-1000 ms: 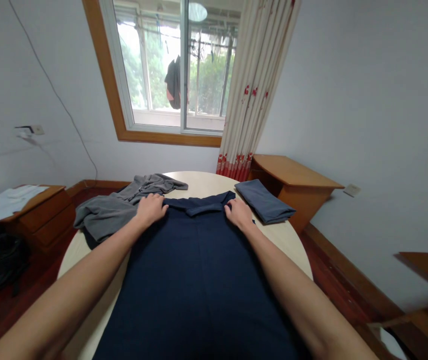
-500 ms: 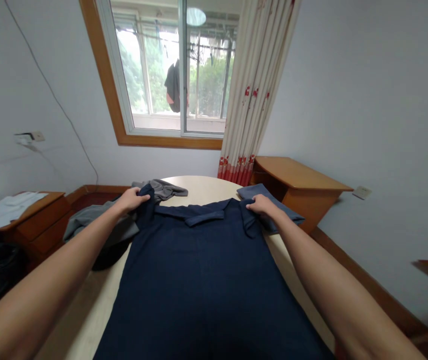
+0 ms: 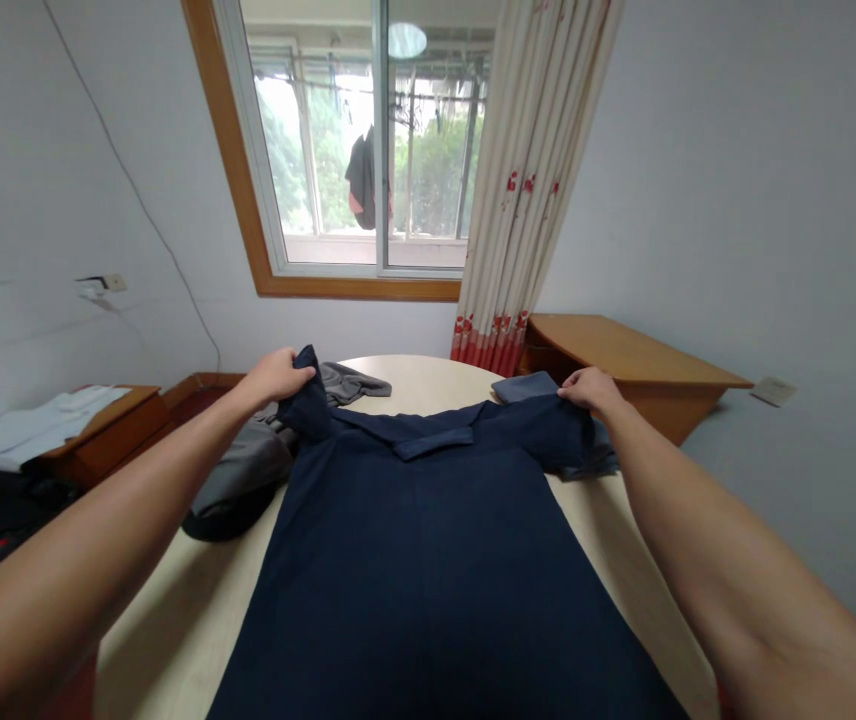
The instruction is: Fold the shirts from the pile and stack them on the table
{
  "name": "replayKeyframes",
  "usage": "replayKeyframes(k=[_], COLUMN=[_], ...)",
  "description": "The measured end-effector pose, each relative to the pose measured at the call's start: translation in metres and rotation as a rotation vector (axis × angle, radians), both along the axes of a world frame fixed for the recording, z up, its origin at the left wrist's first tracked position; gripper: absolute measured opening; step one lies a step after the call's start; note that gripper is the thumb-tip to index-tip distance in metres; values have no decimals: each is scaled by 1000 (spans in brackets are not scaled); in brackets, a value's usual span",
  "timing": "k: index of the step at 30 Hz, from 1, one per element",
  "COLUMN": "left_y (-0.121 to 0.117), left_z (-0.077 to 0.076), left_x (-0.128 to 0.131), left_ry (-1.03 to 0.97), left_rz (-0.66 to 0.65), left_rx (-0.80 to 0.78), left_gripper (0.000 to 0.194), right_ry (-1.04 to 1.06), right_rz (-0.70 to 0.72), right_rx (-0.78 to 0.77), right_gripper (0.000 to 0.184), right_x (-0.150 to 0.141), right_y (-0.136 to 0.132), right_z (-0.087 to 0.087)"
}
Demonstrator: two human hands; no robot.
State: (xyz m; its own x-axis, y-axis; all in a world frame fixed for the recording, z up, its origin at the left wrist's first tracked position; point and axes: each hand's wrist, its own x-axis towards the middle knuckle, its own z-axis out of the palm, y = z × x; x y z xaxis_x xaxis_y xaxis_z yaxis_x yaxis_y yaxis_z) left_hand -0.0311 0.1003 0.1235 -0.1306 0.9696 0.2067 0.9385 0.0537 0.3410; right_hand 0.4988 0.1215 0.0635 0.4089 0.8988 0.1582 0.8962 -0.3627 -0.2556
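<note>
A navy blue polo shirt (image 3: 428,560) lies spread along the round beige table (image 3: 173,640), collar at the far end. My left hand (image 3: 276,375) is closed on the shirt's left shoulder and lifts it off the table. My right hand (image 3: 587,390) is closed on the right shoulder, held out to the right above a folded blue-grey garment (image 3: 525,387).
A crumpled grey garment (image 3: 248,465) lies at the table's left far side. A wooden side table (image 3: 623,350) stands at the right by the curtain (image 3: 525,180). A low wooden cabinet (image 3: 109,435) with white cloth is at the left. The window (image 3: 368,150) is ahead.
Both hands went from resting flat beside the collar to gripping the shoulders. They have moved apart and upward, spreading the shirt wider.
</note>
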Motion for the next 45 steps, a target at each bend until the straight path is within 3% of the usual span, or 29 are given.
replayKeyframes(k=[4, 6, 8, 10, 12, 15, 18, 20, 23, 26, 30, 33, 36, 40, 45], left_y=[-3, -10, -17, -22, -24, -21, -12, -6, 8, 35, 81, 94, 76, 25, -20], left_z=[6, -3, -16, -33, -52, -81, -107, -117, -115, -98, -86, -99, -126, -162, -178], left_x=[-27, -40, -39, -18, 17, 68, 97, 103, 101, 98, 102, 110, 119, 119, 107], left_ry=[143, 273, 418, 499, 487, 445, 423, 407, 322, 164, 23, 12, 35, 174, 292], left_rz=[71, 137, 147, 31, -208, -460, -520, -521, -461, -322, -200, -186, -257, -421, -389], left_rx=[-290, -306, -206, -86, -31, -48, -130, -157, -127, -79, -71, -95, -76, -52, -118], left_gripper=[22, 31, 42, 44, 35, 43, 52, 42, 29, 30, 35, 41, 52, 57, 62], right_ry=[-93, -165, -241, -283, -283, -296, -264, -195, -38, 140, 296, 220, 103, 17, 33], right_rz=[0, 23, 99, 260, 419, 604, 657, 664, 650, 590, 452, 378, 467, 619, 596], right_rx=[-35, -24, 2, -2, -56, -142, -157, -143, -91, 21, 106, 53, -14, -60, -144], right_gripper=[7, 16, 25, 31, 43, 56, 51, 45, 34, 24, 35, 51, 61, 57, 56], right_x=[-5, -18, -43, -77, -110, -144, -152, -147, -140, -142, -165, -189, -208, -218, -214], right_y=[-14, -19, -21, -19, -15, -11, -8, -3, 10, 30, 56, 57, 34, -18, -66], right_z=[-6, -8, -13, -22, -34, -52, -64, -68, -70, -64, -55, -60, -74, -93, -99])
